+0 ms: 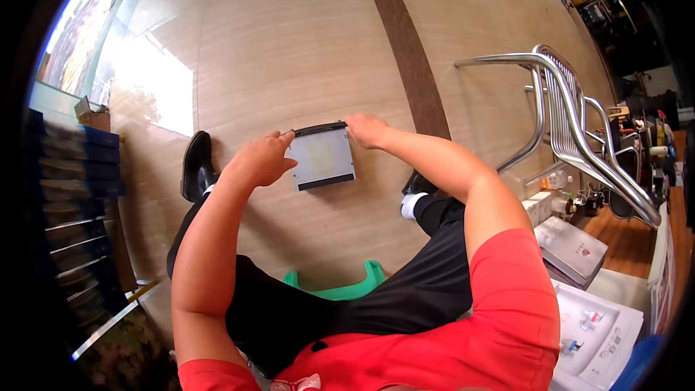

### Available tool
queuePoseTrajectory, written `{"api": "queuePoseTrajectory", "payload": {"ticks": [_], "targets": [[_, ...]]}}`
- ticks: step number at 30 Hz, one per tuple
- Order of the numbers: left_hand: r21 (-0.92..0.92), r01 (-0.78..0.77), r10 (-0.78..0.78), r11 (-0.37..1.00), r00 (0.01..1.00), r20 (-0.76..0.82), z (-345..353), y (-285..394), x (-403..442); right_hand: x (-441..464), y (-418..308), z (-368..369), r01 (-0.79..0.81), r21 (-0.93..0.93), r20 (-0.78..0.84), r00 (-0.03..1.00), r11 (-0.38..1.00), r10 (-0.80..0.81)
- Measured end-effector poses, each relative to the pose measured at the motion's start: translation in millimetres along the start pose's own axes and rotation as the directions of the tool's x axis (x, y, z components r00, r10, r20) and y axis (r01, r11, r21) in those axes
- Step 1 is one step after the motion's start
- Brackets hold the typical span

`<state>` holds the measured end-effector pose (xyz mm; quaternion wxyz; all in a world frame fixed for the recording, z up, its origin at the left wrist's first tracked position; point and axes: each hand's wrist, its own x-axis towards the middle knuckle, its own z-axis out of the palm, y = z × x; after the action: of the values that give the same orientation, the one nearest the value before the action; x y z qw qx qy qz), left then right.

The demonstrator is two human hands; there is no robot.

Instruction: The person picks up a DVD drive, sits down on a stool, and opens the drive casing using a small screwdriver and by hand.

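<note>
Between my hands is a flat grey metal box (320,157) that looks like a computer disc drive. A black strip runs along its far edge and a dark band along its near edge; a pale yellowish patch marks its top. My left hand (257,159) is at its left side, fingers at the far left corner and thumb over the side edge. My right hand (367,131) grips the far right corner, its fingertips partly hidden. I cannot tell whether the box touches the floor below.
A green plastic stool (344,292) shows between my legs. On the right are a metal chair (565,101), a book-like grey box (570,250) and a white water dispenser (601,326). Stacked blue boxes (76,174) stand at the left. Tiled floor (289,43) lies ahead.
</note>
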<state>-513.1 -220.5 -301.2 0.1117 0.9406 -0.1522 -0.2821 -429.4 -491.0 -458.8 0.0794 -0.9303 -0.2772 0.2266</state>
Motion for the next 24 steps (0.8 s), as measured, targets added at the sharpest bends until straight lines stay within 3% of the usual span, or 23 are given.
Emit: {"api": "queuePoseTrajectory", "payload": {"ticks": [2, 4, 8, 11, 13, 24], "targets": [[-0.011, 0.003, -0.003, 1.0, 1.0, -0.004, -1.1, 0.9, -0.2, -1.3, 0.1, -0.1, -0.028, 0.01, 0.071, 0.997, 1.0, 0.027], [-0.032, 0.032, -0.03, 0.999, 0.997, 0.073, -7.7, 4.5, -1.2, -3.9, 0.6, 1.4, 0.075, -0.066, -0.036, 0.996, 0.995, -0.077], [-0.033, 0.036, -0.033, 0.999, 0.996, 0.081, -8.4, 6.3, -1.0, -4.1, 1.5, 3.9, 0.105, -0.034, -0.059, 0.993, 0.994, -0.107], [-0.04, 0.033, -0.03, 0.999, 0.997, 0.074, -3.7, 2.4, 0.0, -2.9, 4.5, 8.0, 0.131, 0.013, -0.081, 0.988, 0.991, -0.129], [-0.001, -0.01, 0.01, 1.0, 1.0, -0.02, 2.9, -1.7, 1.9, -2.7, 5.5, 8.9, 0.149, 0.019, -0.081, 0.986, 0.989, -0.147], [-0.009, 0.0, -0.001, 1.0, 1.0, -0.002, 3.3, -3.2, 2.5, -1.5, 0.7, -2.7, 0.144, 0.007, -0.051, 0.988, 0.99, -0.144]]}}
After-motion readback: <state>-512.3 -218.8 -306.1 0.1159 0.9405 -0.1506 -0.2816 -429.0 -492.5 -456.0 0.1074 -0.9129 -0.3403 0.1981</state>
